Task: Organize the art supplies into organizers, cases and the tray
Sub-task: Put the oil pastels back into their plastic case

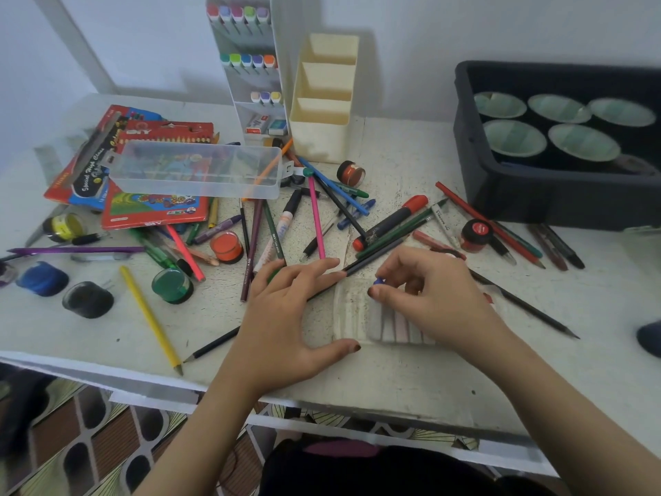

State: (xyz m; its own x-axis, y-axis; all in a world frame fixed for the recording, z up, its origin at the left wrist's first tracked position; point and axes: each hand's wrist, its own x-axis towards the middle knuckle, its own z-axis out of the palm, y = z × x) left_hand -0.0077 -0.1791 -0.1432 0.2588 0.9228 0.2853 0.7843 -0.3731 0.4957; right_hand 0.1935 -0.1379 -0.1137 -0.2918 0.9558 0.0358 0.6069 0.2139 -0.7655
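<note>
Seen from the head camera, the left hand (286, 313) is lying flat on the surface (411, 381) with fingers spread, gripping nothing, its thumb touching the near edge of a clear ribbed case (352, 309). The right hand (432, 291) is pinching a small blue piece (379, 281) between thumb and forefinger just above that case. Pencils and pens are lying scattered behind both hands, a green paint pot (171, 285) sitting left, a cream organizer (323, 130) and dark tray (536, 205) standing behind.

Apparent bowls (515, 137) inside right-hand tray (536, 198)
</note>
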